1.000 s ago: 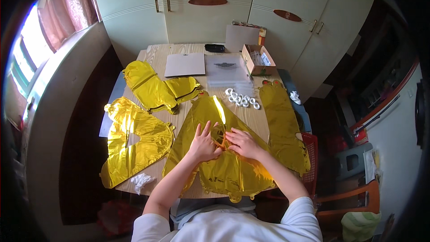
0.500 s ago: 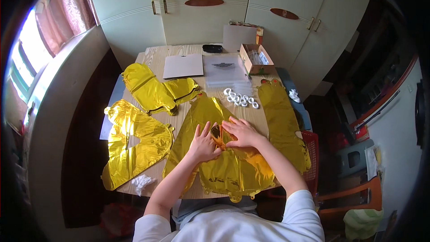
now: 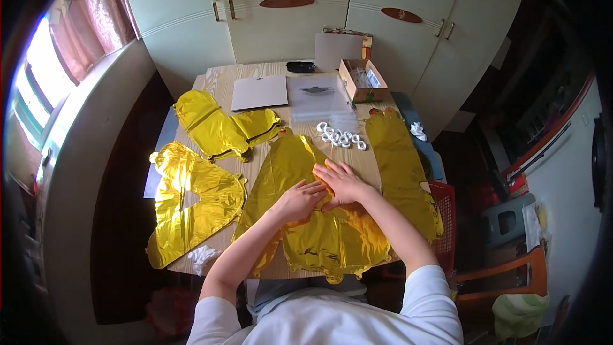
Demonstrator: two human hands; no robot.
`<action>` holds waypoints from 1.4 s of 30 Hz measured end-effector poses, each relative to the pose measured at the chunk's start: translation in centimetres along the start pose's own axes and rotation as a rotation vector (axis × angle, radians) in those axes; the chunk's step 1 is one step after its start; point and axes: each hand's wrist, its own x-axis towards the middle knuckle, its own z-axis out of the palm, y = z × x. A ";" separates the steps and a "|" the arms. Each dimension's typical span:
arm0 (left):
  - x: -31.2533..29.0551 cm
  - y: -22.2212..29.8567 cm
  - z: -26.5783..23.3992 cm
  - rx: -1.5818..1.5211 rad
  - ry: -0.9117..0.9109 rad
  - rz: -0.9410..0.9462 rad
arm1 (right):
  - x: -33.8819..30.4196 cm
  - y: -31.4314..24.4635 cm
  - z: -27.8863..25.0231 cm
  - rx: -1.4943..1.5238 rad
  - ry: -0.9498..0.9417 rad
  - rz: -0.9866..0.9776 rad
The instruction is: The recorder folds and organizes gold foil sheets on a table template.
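Observation:
A flat, uninflated gold foil balloon (image 3: 335,246) lies on the table in front of me, its surface creased and shiny. My left hand (image 3: 299,202) rests flat on its middle, fingers stretched toward the right hand. Pressed palm down beside it is my right hand (image 3: 345,186), fingers extended, the two nearly touching. The foil under both palms is hidden. More flat gold foil balloons lie around it: one (image 3: 207,121) at the far left, one with a hole in its middle (image 3: 172,223) at the near left, and a long one (image 3: 397,163) at the right.
Several white ribbon rolls (image 3: 343,139) sit beyond my right hand. Behind them are clear plastic bags (image 3: 317,105), a pale card (image 3: 260,94) and an open box (image 3: 364,92). Crumpled white tissue (image 3: 203,257) lies at the near left edge. A red basket (image 3: 443,211) stands off the right side.
My left hand has slid right and turned flat toward the right hand, covering the raised foil fold that showed between them. The right hand has barely moved.

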 end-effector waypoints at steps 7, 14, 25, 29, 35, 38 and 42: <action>-0.4 0.0 0.4 0.121 0.035 -0.101 | -0.4 -0.6 -0.3 -0.034 -0.024 0.034; -0.6 -0.4 0.8 0.216 -0.045 -0.115 | -3.4 -3.1 -0.1 -0.193 0.032 0.013; -0.6 0.3 -0.2 0.212 -0.033 -0.096 | -11.9 -8.0 2.6 -0.114 0.132 -0.045; -0.4 0.6 -0.4 0.222 -0.041 -0.095 | -16.5 -9.4 4.7 0.023 0.176 0.049; -0.6 0.0 0.3 0.225 -0.008 -0.084 | -22.1 -10.2 4.7 0.076 0.246 0.358; -0.5 0.1 0.2 0.218 -0.012 -0.079 | -23.1 -9.8 5.9 0.198 0.529 0.575; -0.5 0.2 0.0 0.222 -0.025 -0.079 | -22.5 -9.7 6.6 0.088 0.702 0.775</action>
